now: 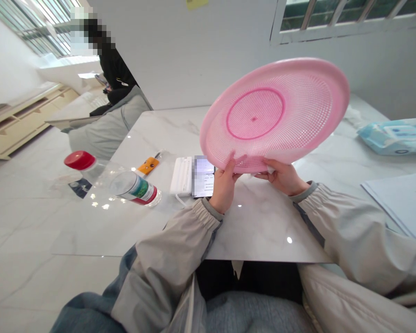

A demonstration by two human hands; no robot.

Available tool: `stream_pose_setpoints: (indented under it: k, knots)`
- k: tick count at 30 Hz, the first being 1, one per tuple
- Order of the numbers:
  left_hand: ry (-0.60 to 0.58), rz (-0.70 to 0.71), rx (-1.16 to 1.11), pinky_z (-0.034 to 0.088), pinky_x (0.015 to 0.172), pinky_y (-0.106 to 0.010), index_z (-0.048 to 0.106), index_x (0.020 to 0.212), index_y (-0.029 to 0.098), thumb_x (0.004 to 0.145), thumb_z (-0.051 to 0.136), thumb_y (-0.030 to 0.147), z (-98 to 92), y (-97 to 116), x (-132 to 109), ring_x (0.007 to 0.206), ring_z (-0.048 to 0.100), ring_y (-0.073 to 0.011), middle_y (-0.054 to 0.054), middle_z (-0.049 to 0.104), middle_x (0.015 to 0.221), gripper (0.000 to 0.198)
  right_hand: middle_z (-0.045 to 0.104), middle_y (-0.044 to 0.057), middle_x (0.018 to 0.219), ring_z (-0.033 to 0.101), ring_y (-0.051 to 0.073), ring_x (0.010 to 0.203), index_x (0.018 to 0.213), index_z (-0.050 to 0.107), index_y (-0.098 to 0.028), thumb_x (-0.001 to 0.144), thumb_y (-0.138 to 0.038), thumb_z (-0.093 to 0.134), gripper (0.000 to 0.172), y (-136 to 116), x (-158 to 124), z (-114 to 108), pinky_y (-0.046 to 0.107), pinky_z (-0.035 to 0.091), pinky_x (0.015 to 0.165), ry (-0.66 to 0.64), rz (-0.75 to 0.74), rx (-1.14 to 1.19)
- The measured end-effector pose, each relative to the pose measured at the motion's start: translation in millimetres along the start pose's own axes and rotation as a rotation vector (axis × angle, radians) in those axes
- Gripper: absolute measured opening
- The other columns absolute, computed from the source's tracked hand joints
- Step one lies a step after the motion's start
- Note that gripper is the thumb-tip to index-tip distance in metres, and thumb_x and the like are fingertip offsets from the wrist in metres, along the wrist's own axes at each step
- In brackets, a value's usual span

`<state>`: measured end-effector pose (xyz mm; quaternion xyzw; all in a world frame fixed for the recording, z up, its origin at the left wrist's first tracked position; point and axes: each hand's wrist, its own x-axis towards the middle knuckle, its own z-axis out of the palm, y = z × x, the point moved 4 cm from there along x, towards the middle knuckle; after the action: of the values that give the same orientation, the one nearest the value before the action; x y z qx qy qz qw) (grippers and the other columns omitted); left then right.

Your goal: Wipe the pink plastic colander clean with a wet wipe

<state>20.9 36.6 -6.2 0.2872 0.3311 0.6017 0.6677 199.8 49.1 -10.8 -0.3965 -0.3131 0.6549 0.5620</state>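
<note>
A round pink plastic mesh basket (308,106) is held up above the marble-look table, tilted so its inside faces me. My left hand (224,187) grips its near rim, the thumb on the inside and the other fingers showing through the mesh from behind. To the right, my right hand (282,176) pinches the same rim, with a thin white wipe or tissue (286,156) between its fingers and the basket. Part of that white piece lies against the basket's lower wall. Just left of my left hand, a phone (204,178) lies on the table.
Beside the phone sits a white box-shaped device (181,176) with a cable. Further left are an orange tag (148,165) and a clear bottle with a red cap (79,160). A blue wipes pack (397,136) and papers (402,199) lie right. A person (116,69) sits beyond the partition.
</note>
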Motion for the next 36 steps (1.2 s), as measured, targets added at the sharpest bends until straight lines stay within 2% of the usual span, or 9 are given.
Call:
stream_pose_setpoints:
  k: [4, 7, 11, 15, 20, 24, 27, 32, 36]
  knots:
    - [0.047, 0.009, 0.079, 0.047, 0.128, -0.053, 0.076, 0.142, 0.026, 0.100, 0.077, 0.042, -4.4, -1, 2, 0.154, 0.060, -0.0325, -0.010, 0.077, 0.146, 0.044, 0.087, 0.005, 0.117, 0.086, 0.028, 0.094, 0.104, 0.082, -0.024, 0.075, -0.032, 0.096, 0.033, 2, -1, 1, 0.041, 0.076, 0.076, -0.052, 0.039, -0.029]
    - [0.064, 0.033, 0.092, 0.046, 0.127, -0.047, 0.076, 0.141, 0.025, 0.100, 0.077, 0.040, -6.1, -2, 3, 0.151, 0.061, -0.0298, -0.009, 0.076, 0.148, 0.043, 0.087, 0.005, 0.117, 0.086, 0.027, 0.092, 0.108, 0.082, -0.024, 0.078, -0.031, 0.095, 0.033, 1, -3, 4, 0.041, 0.076, 0.079, -0.091, 0.067, -0.044]
    - [0.044, -0.003, 0.059, 0.053, 0.110, -0.038, 0.077, 0.135, 0.024, 0.099, 0.077, 0.038, -7.0, -7, 7, 0.120, 0.073, -0.0228, -0.007, 0.081, 0.125, 0.039, 0.086, 0.006, 0.117, 0.085, 0.027, 0.093, 0.109, 0.084, -0.023, 0.081, -0.033, 0.094, 0.031, 0, -4, 4, 0.043, 0.076, 0.082, -0.127, 0.085, -0.070]
    - [0.012, -0.066, 0.016, 0.052, 0.089, -0.032, 0.077, 0.126, 0.021, 0.095, 0.081, 0.037, -5.0, -10, 7, 0.091, 0.069, -0.0171, -0.003, 0.077, 0.101, 0.035, 0.086, 0.009, 0.120, 0.083, 0.027, 0.094, 0.111, 0.086, -0.021, 0.084, -0.033, 0.090, 0.030, 2, -3, 0, 0.044, 0.075, 0.086, -0.149, 0.106, -0.093]
    - [-0.071, -0.104, 0.013, 0.052, 0.086, -0.032, 0.076, 0.117, 0.020, 0.090, 0.085, 0.041, 3.5, -6, 0, 0.105, 0.071, -0.0204, -0.006, 0.078, 0.113, 0.036, 0.087, 0.010, 0.117, 0.083, 0.027, 0.095, 0.108, 0.088, -0.020, 0.084, -0.032, 0.087, 0.026, 4, -3, 1, 0.042, 0.074, 0.087, -0.215, 0.153, -0.101]
    - [-0.206, -0.174, 0.044, 0.055, 0.096, -0.035, 0.078, 0.124, 0.022, 0.087, 0.088, 0.040, 10.8, -6, -6, 0.119, 0.071, -0.0236, -0.007, 0.078, 0.128, 0.043, 0.087, 0.010, 0.110, 0.083, 0.026, 0.094, 0.107, 0.089, -0.017, 0.085, -0.035, 0.086, 0.029, 4, -5, 3, 0.038, 0.073, 0.087, -0.290, 0.183, -0.093]
    - [-0.263, -0.211, 0.076, 0.054, 0.096, -0.036, 0.078, 0.128, 0.025, 0.085, 0.088, 0.038, 10.7, -7, -7, 0.116, 0.071, -0.0232, -0.005, 0.079, 0.128, 0.045, 0.087, 0.010, 0.104, 0.083, 0.027, 0.093, 0.103, 0.089, -0.017, 0.084, -0.039, 0.086, 0.029, 4, -6, 5, 0.039, 0.073, 0.088, -0.322, 0.189, -0.118]
    - [-0.180, -0.163, 0.123, 0.054, 0.096, -0.037, 0.081, 0.123, 0.023, 0.082, 0.088, 0.032, 1.5, -10, -2, 0.120, 0.070, -0.0252, -0.007, 0.078, 0.133, 0.042, 0.086, 0.008, 0.096, 0.080, 0.025, 0.076, 0.096, 0.086, -0.020, 0.077, -0.041, 0.091, 0.029, 2, -5, 1, 0.042, 0.075, 0.071, -0.204, 0.138, -0.158]
    - [-0.061, -0.100, 0.114, 0.054, 0.110, -0.045, 0.080, 0.126, 0.022, 0.079, 0.087, 0.029, -5.1, -10, 2, 0.132, 0.068, -0.0302, -0.009, 0.076, 0.142, 0.048, 0.084, 0.008, 0.096, 0.079, 0.027, 0.075, 0.100, 0.083, -0.021, 0.078, -0.046, 0.090, 0.034, -5, 2, -12, 0.038, 0.069, 0.054, 0.022, -0.063, -0.205]
